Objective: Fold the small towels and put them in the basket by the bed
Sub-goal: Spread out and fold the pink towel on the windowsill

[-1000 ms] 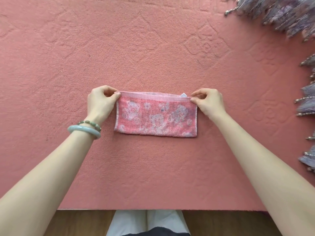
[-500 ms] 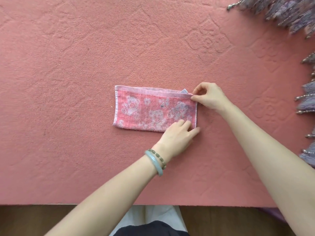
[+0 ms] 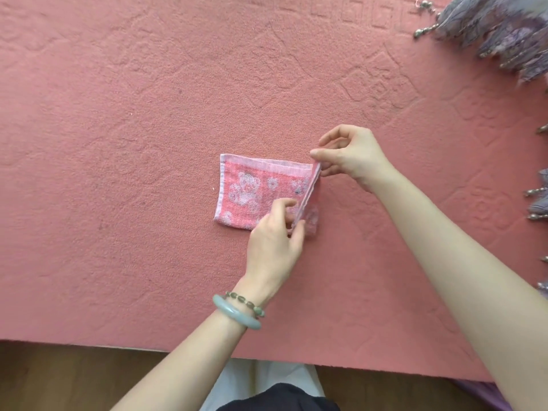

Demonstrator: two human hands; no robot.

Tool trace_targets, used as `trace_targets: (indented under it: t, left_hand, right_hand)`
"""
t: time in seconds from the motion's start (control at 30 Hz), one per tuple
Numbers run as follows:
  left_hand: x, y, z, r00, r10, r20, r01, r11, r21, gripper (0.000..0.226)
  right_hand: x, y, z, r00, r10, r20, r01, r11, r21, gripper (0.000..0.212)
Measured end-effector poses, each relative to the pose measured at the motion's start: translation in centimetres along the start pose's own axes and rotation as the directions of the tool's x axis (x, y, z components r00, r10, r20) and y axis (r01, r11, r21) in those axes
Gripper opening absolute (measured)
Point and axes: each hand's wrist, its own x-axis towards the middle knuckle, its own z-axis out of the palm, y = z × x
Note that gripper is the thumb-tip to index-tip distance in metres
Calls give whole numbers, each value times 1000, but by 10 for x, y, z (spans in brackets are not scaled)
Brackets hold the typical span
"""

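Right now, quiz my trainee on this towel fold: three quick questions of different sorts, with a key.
1. True or false: the towel lies completely flat on the pink bed cover.
2. Which wrist wears the green bangle? A) left B) right
3. Fill in: the left hand and right hand both pinch the towel's ___ end.
Key: 1 false, its right end is raised; 2 A; 3 right.

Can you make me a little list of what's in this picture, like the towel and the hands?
towel: pink, bear pattern, left part flat, right end lifted
left hand: pinches the near right corner
right hand: pinches the far right corner
under it: pink bedspread
left wrist: green bangle, bead bracelet
top right: purple fringed cloth
basket: not in view
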Motion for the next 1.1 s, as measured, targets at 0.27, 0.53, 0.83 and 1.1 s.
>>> trace_targets:
  t: [0.27,0.53,0.83,1.1]
  left_hand:
    - [11,-56,-64,899,-409,-159,409,912,-38,4]
    - [18,-74,-80,822,-540,-180,547,837,-18,7]
    - [23,-81,-82,990,-80,-117,116,935,336,43]
    - [48,-104,-74,923,69,377,-335,625,705,68]
  right_hand:
    - [27,-18,107,999,-30,-38,22,983,-182,21]
    - [37,-26,146,997,-76,3,73,939,-336,16]
    - [0,-2,109,937,-350,-27,298,833,-466,28]
    - [-37,84,78,909,-273,315,391,295,-872,73]
